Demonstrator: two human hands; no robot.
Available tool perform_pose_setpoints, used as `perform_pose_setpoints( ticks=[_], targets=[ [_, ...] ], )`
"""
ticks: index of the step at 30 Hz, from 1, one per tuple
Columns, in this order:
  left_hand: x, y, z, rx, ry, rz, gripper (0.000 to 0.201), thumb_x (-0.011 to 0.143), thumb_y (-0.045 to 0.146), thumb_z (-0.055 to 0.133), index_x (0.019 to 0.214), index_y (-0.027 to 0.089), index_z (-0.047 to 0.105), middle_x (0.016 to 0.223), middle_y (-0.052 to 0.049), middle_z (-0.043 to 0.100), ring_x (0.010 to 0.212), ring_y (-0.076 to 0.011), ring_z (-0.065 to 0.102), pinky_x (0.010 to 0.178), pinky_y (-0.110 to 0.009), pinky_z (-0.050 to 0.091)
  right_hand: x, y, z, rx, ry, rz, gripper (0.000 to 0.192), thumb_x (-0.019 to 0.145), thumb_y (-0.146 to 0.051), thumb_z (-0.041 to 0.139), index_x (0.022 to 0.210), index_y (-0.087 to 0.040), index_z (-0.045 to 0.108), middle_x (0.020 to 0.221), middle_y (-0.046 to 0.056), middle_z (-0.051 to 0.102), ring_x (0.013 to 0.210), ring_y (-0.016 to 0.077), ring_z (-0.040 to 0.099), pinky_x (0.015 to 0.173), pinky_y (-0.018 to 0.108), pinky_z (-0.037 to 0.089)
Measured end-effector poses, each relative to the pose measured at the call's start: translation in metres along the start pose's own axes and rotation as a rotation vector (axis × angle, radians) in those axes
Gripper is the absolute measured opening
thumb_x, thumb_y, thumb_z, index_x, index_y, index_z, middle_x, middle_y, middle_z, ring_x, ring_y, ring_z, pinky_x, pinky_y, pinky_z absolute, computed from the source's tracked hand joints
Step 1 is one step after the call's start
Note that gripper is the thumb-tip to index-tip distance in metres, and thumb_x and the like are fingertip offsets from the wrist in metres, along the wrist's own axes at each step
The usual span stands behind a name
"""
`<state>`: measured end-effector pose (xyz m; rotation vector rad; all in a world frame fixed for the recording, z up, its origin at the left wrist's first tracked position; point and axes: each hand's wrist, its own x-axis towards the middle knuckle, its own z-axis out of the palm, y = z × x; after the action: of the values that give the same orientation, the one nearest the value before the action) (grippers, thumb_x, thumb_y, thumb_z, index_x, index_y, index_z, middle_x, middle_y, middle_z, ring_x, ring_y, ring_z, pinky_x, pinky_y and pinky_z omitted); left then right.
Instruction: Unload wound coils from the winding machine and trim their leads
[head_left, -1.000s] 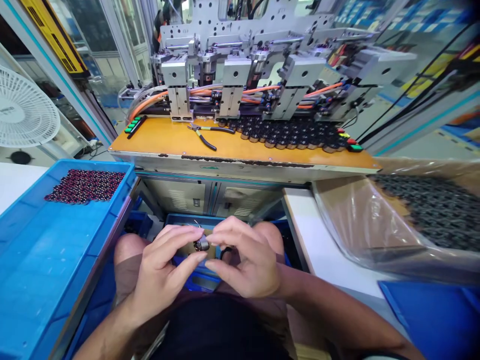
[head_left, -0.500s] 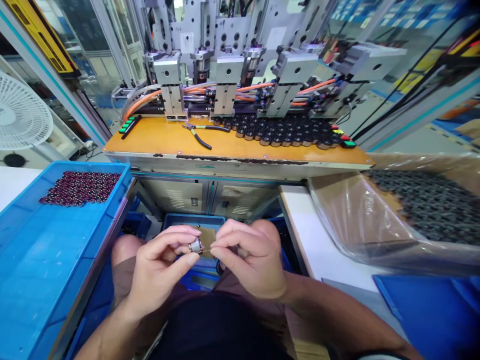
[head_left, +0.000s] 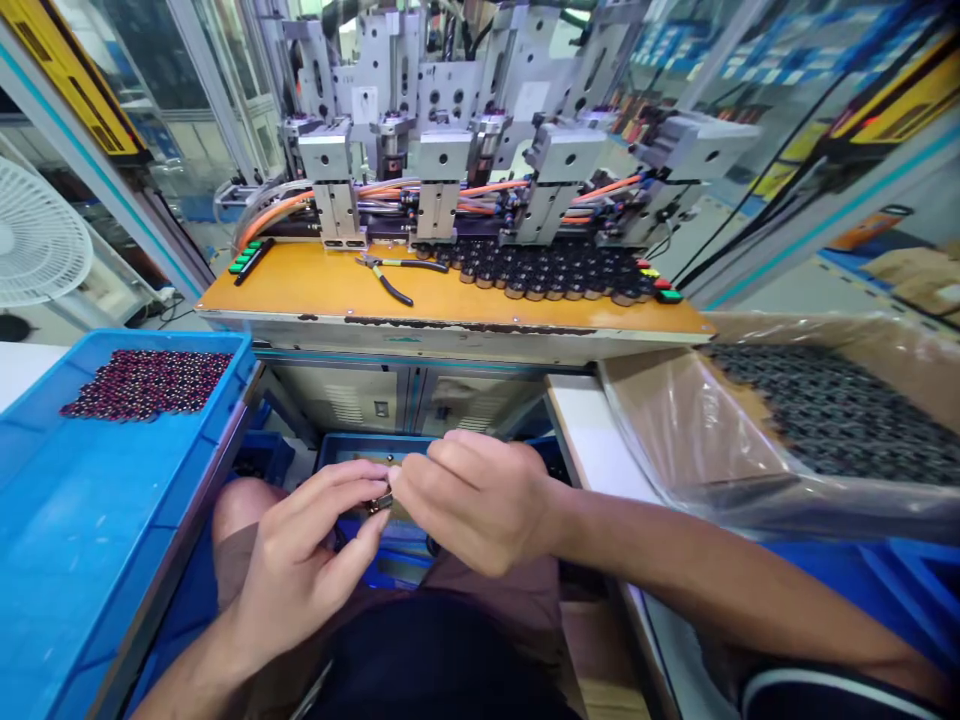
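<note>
Between the thumb and fingers of my left hand (head_left: pixel 315 545) is a small metal cylindrical part (head_left: pixel 381 502), tilted and partly covered by the fingertips. My right hand (head_left: pixel 476 500) is closed, its back turned up and its fingertips close against the part's right side. What those fingers pinch is hidden now; half a second ago a thin wire-like piece showed there. Both hands are above my lap, over a blue bin (head_left: pixel 382 441) on the floor.
A blue tray (head_left: pixel 90 520) at left holds many small dark-red parts. On the machine's orange ledge (head_left: pixel 300 285) lie pliers (head_left: pixel 394 285) and rows of black cylindrical parts (head_left: pixel 540 270). At right stands a plastic-lined carton (head_left: pixel 652 400) of dark parts. A white fan (head_left: pixel 45 235) is far left.
My right hand has turned over and come closer to my left hand, covering the thin wire-like piece. The metal part has rotated in my left fingers. The view has shifted slightly right.
</note>
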<state>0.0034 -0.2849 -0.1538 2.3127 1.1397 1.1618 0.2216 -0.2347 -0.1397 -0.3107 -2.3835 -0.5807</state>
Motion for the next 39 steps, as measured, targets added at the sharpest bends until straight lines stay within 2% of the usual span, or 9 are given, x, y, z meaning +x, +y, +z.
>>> perform_pose_setpoints(
  ticks=[6, 9, 13, 18, 22, 26, 31, 35, 39],
  targets=[
    [-0.012, -0.004, -0.006, -0.156, 0.024, -0.076, 0.031, 0.081, 0.007, 0.071, 0.107, 0.023, 0.070, 0.110, -0.009, 0.074, 0.100, -0.0207, 0.071, 0.086, -0.032, 0.059, 0.006, -0.013, 0.006, 0.799, -0.192, 0.527, 0.032, 0.100, -0.018, 0.044, 0.071, -0.017, 0.057, 0.070, 0.001, 0.058, 0.065, 0.0114, 0.054, 0.061, 0.024, 0.045],
    [-0.014, -0.009, -0.008, -0.193, 0.035, -0.076, 0.030, 0.081, 0.005, 0.070, 0.105, 0.023, 0.072, 0.111, -0.009, 0.073, 0.100, -0.0205, 0.071, 0.085, -0.031, 0.059, 0.016, 0.001, 0.005, 1.066, -0.261, 0.604, 0.025, 0.095, -0.013, 0.055, 0.071, -0.015, 0.059, 0.069, -0.003, 0.061, 0.064, 0.0068, 0.059, 0.060, 0.016, 0.047],
    [-0.015, -0.016, -0.009, -0.200, 0.123, -0.108, 0.029, 0.082, 0.004, 0.068, 0.101, 0.024, 0.073, 0.111, -0.007, 0.073, 0.101, -0.0202, 0.071, 0.087, -0.032, 0.059, 0.036, 0.071, 0.031, 0.528, -0.131, 0.620, 0.016, 0.092, -0.024, 0.064, 0.082, -0.013, 0.066, 0.076, -0.001, 0.065, 0.070, 0.0084, 0.061, 0.068, 0.019, 0.049],
    [-0.022, -0.021, -0.013, -0.224, 0.212, -0.159, 0.030, 0.082, 0.003, 0.068, 0.103, 0.025, 0.072, 0.115, -0.006, 0.071, 0.105, -0.0196, 0.069, 0.089, -0.032, 0.059, 0.046, 0.174, 0.101, 0.178, -0.128, 0.720, 0.028, 0.099, -0.036, 0.054, 0.101, -0.010, 0.065, 0.100, 0.005, 0.065, 0.097, 0.0178, 0.064, 0.089, 0.039, 0.053],
    [-0.032, -0.022, -0.020, -0.208, 0.299, -0.227, 0.028, 0.081, 0.003, 0.070, 0.100, 0.024, 0.073, 0.114, -0.006, 0.072, 0.106, -0.0195, 0.069, 0.090, -0.032, 0.059, 0.037, 0.194, 0.141, 0.085, -0.174, 0.717, 0.033, 0.101, -0.041, 0.051, 0.099, -0.011, 0.064, 0.096, 0.003, 0.065, 0.086, 0.0143, 0.065, 0.080, 0.033, 0.055],
    [-0.035, -0.024, -0.023, -0.261, 0.385, -0.302, 0.023, 0.082, 0.006, 0.070, 0.098, 0.023, 0.074, 0.111, -0.007, 0.073, 0.103, -0.0200, 0.070, 0.080, -0.029, 0.061, 0.019, 0.182, 0.143, 0.067, -0.186, 0.654, 0.044, 0.092, -0.055, 0.060, 0.086, -0.012, 0.062, 0.083, 0.002, 0.062, 0.078, 0.0144, 0.063, 0.074, 0.033, 0.054],
    [-0.032, -0.026, -0.018, -0.344, 0.399, -0.336, 0.023, 0.083, 0.007, 0.069, 0.099, 0.023, 0.074, 0.113, -0.007, 0.072, 0.105, -0.0199, 0.069, 0.081, -0.029, 0.061, -0.008, 0.151, 0.105, 0.083, -0.203, 0.534, 0.043, 0.072, -0.045, 0.082, 0.097, -0.015, 0.064, 0.089, 0.010, 0.063, 0.085, 0.0221, 0.062, 0.075, 0.037, 0.053],
    [-0.028, -0.026, -0.013, -0.341, 0.375, -0.333, 0.025, 0.083, 0.005, 0.068, 0.099, 0.024, 0.074, 0.114, -0.005, 0.072, 0.106, -0.0191, 0.068, 0.085, -0.029, 0.059, -0.032, 0.090, 0.068, 0.157, -0.213, 0.518, 0.054, 0.075, -0.013, 0.065, 0.128, -0.014, 0.055, 0.106, 0.015, 0.063, 0.090, 0.0264, 0.063, 0.076, 0.041, 0.057],
    [-0.026, -0.025, -0.011, -0.326, 0.356, -0.320, 0.026, 0.083, 0.005, 0.068, 0.099, 0.024, 0.074, 0.112, -0.005, 0.072, 0.108, -0.0196, 0.068, 0.087, -0.031, 0.059, -0.057, 0.004, 0.049, 0.559, -0.214, 0.682, 0.062, 0.077, -0.010, 0.054, 0.138, -0.016, 0.047, 0.115, 0.013, 0.066, 0.101, 0.0259, 0.067, 0.085, 0.040, 0.059]
  ],
)
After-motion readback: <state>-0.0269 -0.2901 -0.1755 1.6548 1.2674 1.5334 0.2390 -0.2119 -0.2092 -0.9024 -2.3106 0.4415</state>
